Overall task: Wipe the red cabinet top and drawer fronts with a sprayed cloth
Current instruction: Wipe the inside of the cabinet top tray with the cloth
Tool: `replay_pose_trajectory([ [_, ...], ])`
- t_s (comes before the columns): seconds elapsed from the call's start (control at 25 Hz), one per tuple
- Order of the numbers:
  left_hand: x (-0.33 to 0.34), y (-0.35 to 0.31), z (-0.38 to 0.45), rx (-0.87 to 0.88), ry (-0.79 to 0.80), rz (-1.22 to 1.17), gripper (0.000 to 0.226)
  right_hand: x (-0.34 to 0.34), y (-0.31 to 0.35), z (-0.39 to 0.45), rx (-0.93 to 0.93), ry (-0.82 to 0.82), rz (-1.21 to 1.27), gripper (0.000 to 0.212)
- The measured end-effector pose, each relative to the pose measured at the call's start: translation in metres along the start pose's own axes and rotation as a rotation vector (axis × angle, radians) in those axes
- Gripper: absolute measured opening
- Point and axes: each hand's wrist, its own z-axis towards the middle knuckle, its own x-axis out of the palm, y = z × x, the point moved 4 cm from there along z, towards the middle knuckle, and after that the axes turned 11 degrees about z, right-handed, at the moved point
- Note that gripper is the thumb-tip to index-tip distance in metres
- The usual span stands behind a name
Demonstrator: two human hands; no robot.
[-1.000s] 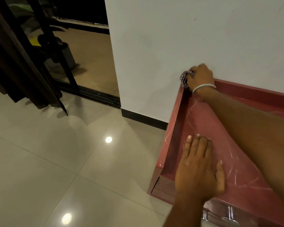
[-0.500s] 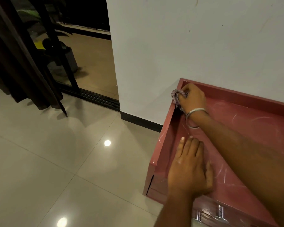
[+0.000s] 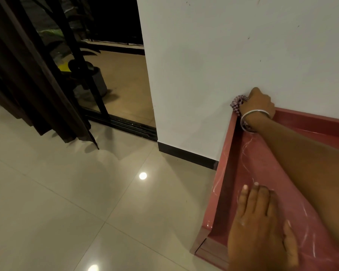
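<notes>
The right hand [image 3: 257,103] hides most of the cloth [image 3: 236,103], and its forearm covers much of the red cabinet top [image 3: 252,169]. The picture's edges cut off the cabinet's right side and drawer fronts.

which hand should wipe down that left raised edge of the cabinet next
Right. The right hand already grips the cloth at the back corner, where that edge begins. The left hand lies flat on the cabinet top, empty, apparently bracing.

The right hand [image 3: 257,103] presses a bunched cloth [image 3: 236,103] into the cabinet top's [image 3: 262,169] far left corner, against the wall [image 3: 223,55]. The left hand [image 3: 262,229] lies flat near the front left corner.
</notes>
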Motion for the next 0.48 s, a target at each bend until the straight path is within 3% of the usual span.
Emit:
replay_pose_trajectory([
  [0.24, -0.001, 0.002, -0.001, 0.006, 0.018, 0.013, 0.057, -0.017, -0.021, 0.008, 0.239, -0.079, 0.265, 0.023],
  [0.48, 0.000, -0.001, -0.002, 0.028, 0.016, 0.005, 0.055, -0.006, 0.003, 0.001, -0.038, 0.038, 0.063, 0.023],
])
